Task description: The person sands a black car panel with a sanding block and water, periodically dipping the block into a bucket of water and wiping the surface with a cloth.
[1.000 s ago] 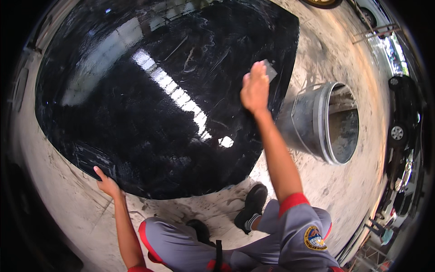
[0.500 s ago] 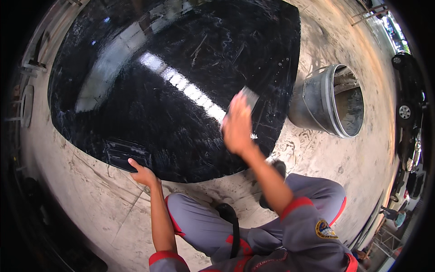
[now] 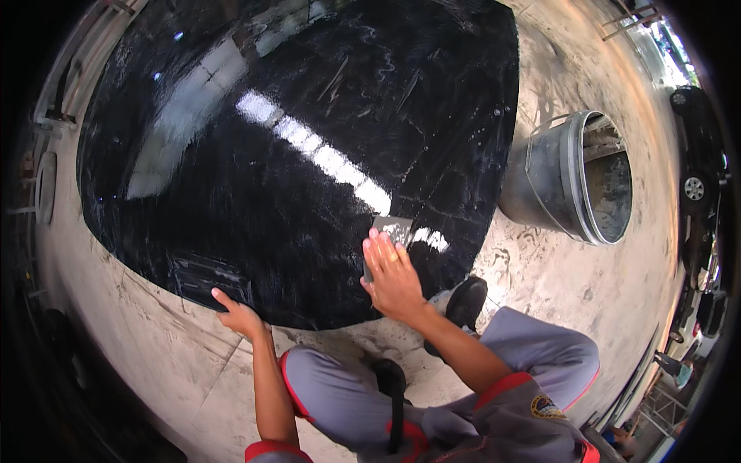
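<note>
The left arm (image 3: 276, 386) rises almost straight from the lower edge to the left hand (image 3: 241, 318), left of lower centre, its thumb (image 3: 221, 297) angled toward upper left, other fingers hidden. The right arm (image 3: 467, 356) slants up and left to the right hand (image 3: 397, 284), palm down just below centre, fingers (image 3: 384, 248) extended upward. Both knees bend.
</note>
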Tool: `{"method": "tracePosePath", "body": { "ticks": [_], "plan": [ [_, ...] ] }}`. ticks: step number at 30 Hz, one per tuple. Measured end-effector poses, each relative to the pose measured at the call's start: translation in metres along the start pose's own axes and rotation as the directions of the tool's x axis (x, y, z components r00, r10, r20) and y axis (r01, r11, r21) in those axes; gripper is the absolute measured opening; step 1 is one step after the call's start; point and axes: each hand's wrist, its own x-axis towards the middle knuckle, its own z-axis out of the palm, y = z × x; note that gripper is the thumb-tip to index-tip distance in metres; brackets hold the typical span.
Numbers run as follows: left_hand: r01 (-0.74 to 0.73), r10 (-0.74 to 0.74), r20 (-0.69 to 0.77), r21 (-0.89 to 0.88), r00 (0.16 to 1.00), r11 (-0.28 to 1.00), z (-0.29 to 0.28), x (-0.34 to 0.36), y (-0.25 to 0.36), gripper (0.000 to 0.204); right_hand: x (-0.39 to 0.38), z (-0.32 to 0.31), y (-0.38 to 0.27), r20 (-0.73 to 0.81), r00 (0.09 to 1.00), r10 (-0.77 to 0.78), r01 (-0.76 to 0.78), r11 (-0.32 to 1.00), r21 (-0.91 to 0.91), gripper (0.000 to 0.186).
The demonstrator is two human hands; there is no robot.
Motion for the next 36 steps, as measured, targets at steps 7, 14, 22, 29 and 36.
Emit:
{"method": "tracePosePath", "body": {
  "ticks": [7, 14, 22, 29, 36],
  "plan": [
    [0.020, -0.018, 0.032, -0.064, 0.999, 0.998, 0.026, -0.023, 0.009, 0.076, 0.123, -0.035, 0.163, -0.434, 0.884, 0.174, -0.294, 0.929, -0.225, 0.058],
    [0.029, -0.023, 0.048, -0.141, 0.999, 0.990, 0.003, 0.005, -0.001, 0.074, 0.048, -0.024, 0.051, -0.111, 0.992, -0.051, 0.056, 0.997, 0.044, 0.071],
    [0.023, -0.017, 0.041, -0.138, 0.999, 0.990, 0.008, -0.001, -0.006, 0.073, 0.015, 0.011, 0.024, -0.051, 0.987, 0.150, -0.144, 0.984, 0.100, 0.073],
    [0.054, -0.050, 0.051, -0.080, 0.997, 0.995, 0.021, -0.013, -0.004, 0.075, 0.115, -0.055, 0.179, -0.443, 0.870, 0.216, -0.310, 0.938, -0.153, 0.062],
    [0.088, -0.074, 0.083, -0.173, 0.994, 0.981, 0.002, -0.003, 0.010, 0.073, 0.035, -0.005, 0.071, -0.081, 0.997, -0.017, 0.019, 1.000, 0.021, 0.070]
  ]
}}
